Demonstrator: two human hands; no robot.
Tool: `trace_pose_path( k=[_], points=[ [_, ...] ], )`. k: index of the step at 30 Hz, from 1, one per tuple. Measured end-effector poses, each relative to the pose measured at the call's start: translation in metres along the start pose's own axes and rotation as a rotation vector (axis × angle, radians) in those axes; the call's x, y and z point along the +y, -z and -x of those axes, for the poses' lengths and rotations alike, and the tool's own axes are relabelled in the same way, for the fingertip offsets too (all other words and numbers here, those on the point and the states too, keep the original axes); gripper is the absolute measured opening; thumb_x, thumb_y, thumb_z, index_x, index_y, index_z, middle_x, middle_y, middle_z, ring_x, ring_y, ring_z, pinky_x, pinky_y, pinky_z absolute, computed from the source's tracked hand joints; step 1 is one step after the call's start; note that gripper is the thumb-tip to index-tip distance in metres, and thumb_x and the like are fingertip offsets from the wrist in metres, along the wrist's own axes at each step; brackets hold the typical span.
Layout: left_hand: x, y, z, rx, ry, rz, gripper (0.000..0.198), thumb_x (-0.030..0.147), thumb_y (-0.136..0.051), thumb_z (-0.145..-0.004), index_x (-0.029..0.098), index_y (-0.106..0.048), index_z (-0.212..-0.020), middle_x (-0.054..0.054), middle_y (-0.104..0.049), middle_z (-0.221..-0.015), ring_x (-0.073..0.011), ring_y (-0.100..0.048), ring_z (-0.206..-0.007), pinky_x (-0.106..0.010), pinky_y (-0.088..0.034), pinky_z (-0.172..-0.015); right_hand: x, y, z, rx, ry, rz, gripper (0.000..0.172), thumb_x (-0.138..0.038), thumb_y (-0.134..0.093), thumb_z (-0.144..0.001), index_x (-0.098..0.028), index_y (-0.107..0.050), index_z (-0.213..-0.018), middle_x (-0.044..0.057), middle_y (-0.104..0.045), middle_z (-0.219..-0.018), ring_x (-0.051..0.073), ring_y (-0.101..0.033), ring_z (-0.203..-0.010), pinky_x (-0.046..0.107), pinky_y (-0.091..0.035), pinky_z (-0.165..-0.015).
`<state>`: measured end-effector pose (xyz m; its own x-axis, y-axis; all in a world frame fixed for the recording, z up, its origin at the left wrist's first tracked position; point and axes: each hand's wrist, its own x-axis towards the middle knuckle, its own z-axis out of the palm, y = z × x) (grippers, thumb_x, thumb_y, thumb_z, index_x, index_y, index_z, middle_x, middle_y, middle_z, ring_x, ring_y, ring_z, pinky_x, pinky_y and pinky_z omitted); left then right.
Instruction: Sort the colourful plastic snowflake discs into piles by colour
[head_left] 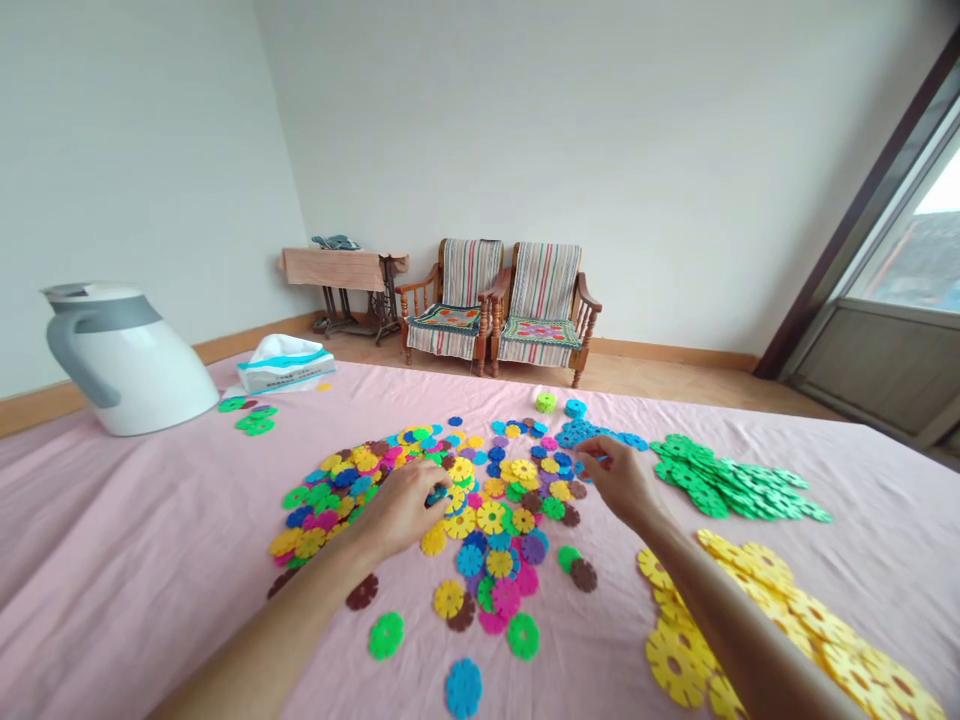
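My left hand is closed over the mixed heap of notched plastic discs, with dark blue discs showing between its fingers. The heap mixes yellow, green, blue, pink, purple and brown. My right hand is at the heap's right side, beside a pile of blue discs. Its thumb and fingertips are pinched together; what they hold, if anything, I cannot make out. Beyond it lies a pile of green discs. Larger yellow discs lie partly under my right forearm.
A white and grey jug stands at the left, near a tissue box. A small light green stack and a blue stack sit at the far side. Loose discs lie near the front, including a blue disc. Pink cloth covers the surface.
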<state>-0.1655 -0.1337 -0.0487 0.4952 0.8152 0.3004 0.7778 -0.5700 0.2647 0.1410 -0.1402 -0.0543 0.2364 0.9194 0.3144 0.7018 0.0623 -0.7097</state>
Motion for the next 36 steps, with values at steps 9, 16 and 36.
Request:
trace_pose_path(
  k=[9, 16, 36],
  points=[
    [0.004, 0.005, -0.001, 0.169, 0.057, 0.191, 0.019, 0.018, -0.055, -0.082, 0.021, -0.073, -0.088, -0.004, -0.068, -0.09, -0.0191, -0.064, -0.086, -0.031, -0.048, -0.08, -0.037, -0.009, 0.025, -0.116, 0.134, -0.023, 0.018, -0.026, -0.051, -0.078, -0.02, -0.067, -0.082, 0.003, -0.071, -0.077, 0.016, -0.064, -0.063, 0.026, -0.044, -0.059],
    [0.004, 0.003, 0.0, 0.203, 0.063, 0.104, 0.018, 0.019, -0.061, -0.079, 0.021, -0.072, -0.093, -0.007, -0.067, -0.094, -0.0235, -0.06, -0.094, -0.036, -0.045, -0.087, -0.05, -0.02, 0.038, -0.264, 0.184, -0.122, 0.013, -0.019, -0.049, -0.078, -0.019, -0.062, -0.077, 0.002, -0.07, -0.07, 0.016, -0.064, -0.06, 0.024, -0.042, -0.055],
    [0.014, 0.005, 0.003, 0.106, 0.023, 0.035, 0.02, 0.016, -0.05, -0.078, 0.019, -0.061, -0.062, -0.001, -0.059, -0.065, -0.016, -0.055, -0.063, -0.026, -0.035, -0.058, -0.047, -0.028, 0.046, -0.307, 0.257, -0.047, 0.015, -0.018, -0.051, -0.081, -0.018, -0.064, -0.075, 0.001, -0.066, -0.069, 0.013, -0.058, -0.062, 0.023, -0.039, -0.057]
  ],
)
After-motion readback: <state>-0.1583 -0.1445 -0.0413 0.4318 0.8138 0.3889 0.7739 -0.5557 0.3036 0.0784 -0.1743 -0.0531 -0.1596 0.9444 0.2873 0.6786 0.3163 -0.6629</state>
